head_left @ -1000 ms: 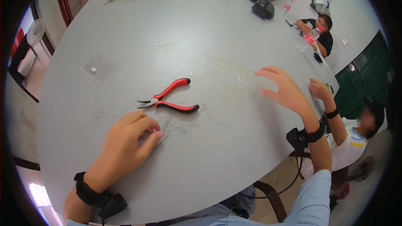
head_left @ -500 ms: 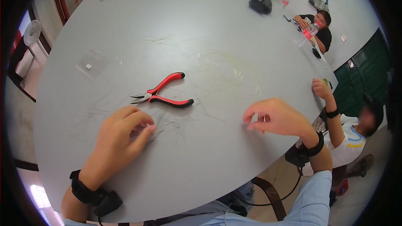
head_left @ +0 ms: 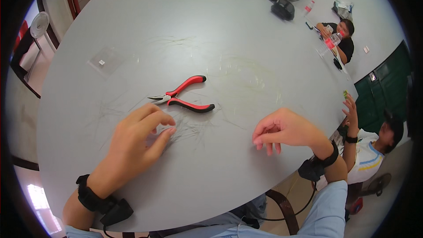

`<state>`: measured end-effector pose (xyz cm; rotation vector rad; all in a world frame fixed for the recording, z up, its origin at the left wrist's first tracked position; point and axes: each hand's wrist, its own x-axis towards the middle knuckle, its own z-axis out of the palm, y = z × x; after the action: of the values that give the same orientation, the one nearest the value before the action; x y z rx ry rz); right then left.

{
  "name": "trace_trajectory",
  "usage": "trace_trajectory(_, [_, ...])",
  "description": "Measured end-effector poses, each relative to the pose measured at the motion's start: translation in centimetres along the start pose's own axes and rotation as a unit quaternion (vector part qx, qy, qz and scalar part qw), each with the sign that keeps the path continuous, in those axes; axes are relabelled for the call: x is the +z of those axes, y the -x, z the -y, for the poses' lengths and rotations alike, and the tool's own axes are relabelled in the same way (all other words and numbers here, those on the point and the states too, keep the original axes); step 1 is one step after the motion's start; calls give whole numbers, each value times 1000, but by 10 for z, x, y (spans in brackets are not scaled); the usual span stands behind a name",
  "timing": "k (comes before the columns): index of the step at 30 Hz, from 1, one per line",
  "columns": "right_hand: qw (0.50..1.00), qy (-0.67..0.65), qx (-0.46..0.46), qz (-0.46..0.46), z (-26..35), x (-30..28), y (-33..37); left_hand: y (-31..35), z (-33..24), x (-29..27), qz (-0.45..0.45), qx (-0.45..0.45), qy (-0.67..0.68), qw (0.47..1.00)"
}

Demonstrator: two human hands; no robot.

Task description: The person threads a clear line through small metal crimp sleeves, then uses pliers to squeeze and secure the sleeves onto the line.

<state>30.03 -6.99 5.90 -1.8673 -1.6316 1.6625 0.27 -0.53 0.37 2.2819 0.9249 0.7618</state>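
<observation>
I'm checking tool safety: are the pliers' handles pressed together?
No, the pliers lie on the table with their red-and-black handles spread apart.

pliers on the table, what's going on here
Someone has both bare hands over a grey table, with nothing visible in either. The left hand is beside thin strands, just below the pliers, which lie open and unheld. The right hand is loosely curled.

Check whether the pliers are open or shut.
Open: the pliers lie on the table with their red-and-black handles spread apart and the jaw tips parted.
</observation>
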Motion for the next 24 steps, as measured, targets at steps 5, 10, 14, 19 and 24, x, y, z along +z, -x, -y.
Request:
trace_trajectory(5, [994, 3, -106, -19, 27, 21, -13, -1, -20, -3, -15, 12, 102, 995])
trace_trajectory(10, [902, 219, -372, -29, 70, 36, -45, 2, -7, 2, 31, 33, 190, 981])
trace_trajectory(14, [934, 170, -313, -6, 84, 28, -76, 2, -2, -2, -32, -142, 374, 916])
trace_trajectory(19, [961, 5, -244, 126, 84, 35, -94, 1, 3, -5, -52, -206, 360, 909])
trace_trajectory(24, [950, -147, -198, 193, 87, 48, -100, -1, 1, -7, -52, -211, 383, 898])
